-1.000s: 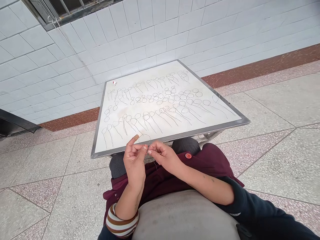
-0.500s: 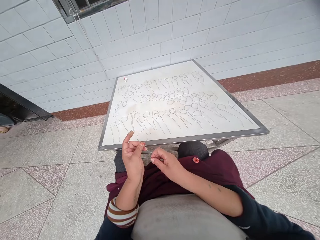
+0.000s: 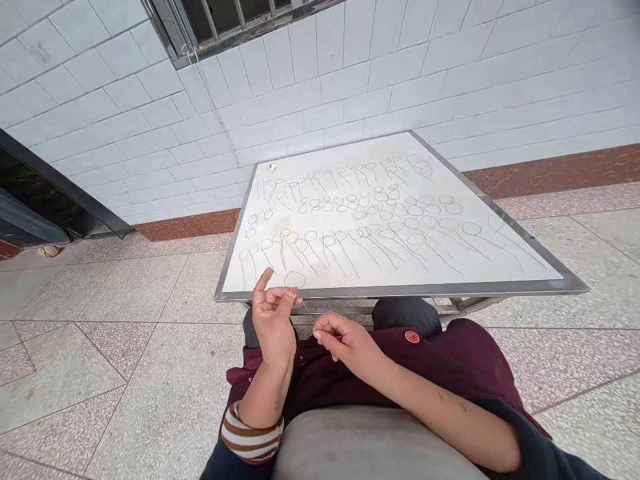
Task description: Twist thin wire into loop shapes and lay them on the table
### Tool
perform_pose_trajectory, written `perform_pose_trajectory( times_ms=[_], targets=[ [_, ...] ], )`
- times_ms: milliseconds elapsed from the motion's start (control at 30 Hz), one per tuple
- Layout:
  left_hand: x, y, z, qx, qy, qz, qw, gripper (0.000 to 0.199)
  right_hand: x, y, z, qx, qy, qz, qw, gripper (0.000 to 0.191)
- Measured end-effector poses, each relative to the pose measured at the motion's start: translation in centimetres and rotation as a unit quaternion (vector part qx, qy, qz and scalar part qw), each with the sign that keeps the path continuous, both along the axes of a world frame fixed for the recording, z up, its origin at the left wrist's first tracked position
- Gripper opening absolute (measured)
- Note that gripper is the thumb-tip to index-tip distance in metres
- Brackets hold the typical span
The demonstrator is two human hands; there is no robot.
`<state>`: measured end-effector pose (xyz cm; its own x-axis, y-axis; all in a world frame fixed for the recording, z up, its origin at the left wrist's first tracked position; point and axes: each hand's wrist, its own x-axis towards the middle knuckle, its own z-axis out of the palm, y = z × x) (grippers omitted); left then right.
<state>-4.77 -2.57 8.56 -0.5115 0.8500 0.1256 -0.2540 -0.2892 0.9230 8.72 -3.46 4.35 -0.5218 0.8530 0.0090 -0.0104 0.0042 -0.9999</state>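
Observation:
My left hand [image 3: 274,317] is raised at the table's front edge, thumb and fingers pinched on a thin wire-like strand [image 3: 305,304]; one finger points up. Just to its right and lower, my right hand [image 3: 345,339] has thumb and index finger pressed together over my lap. Whether the strand runs into the right fingertips is too fine to tell. Many thin dark looped strands [image 3: 417,239] lie in rows on the white tabletop [image 3: 320,153], several with long tails. A single round loop [image 3: 295,279] lies near the front edge, just beyond my left hand.
A grey metal rim [image 3: 400,291] borders the table. A small red-and-white object [image 3: 273,168] sits at its far left corner. Behind stands a white tiled wall [image 3: 345,90] with a barred window [image 3: 240,17]. Maroon cloth with an orange button [image 3: 413,337] covers my lap.
The whole view has shifted, so table and hands appear farther right and slightly lower. Both hands keep their pinched poses, and the strand at my left fingertips shows more clearly.

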Motion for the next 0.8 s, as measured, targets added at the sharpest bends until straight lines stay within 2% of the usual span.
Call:
perform_pose_trajectory(
  times_ms=[167, 433, 567, 800],
  targets=[
    [0.8, -0.4, 0.3, 0.002, 0.015, -0.028, 0.999, 0.062, -0.1, 0.0, -0.4, 0.022, 0.013, -0.039, 0.999, 0.014],
    [1.8, -1.2, 0.3, -0.033, 0.028, -0.100, 0.994, 0.062, 0.1, 0.4, -0.7, 0.137, -0.007, -0.102, 0.985, 0.008],
    [2.0, -1.4, 0.3, -0.030, 0.028, -0.107, 0.993, 0.063, 0.1, 0.4, -0.8, 0.118, 0.023, -0.094, 0.988, 0.009],
    [2.2, -1.5, 0.5, -0.024, 0.010, -0.069, 0.997, 0.066, -0.1, 0.4, -0.7, 0.076, 0.060, -0.065, 0.993, 0.006]
  ],
)
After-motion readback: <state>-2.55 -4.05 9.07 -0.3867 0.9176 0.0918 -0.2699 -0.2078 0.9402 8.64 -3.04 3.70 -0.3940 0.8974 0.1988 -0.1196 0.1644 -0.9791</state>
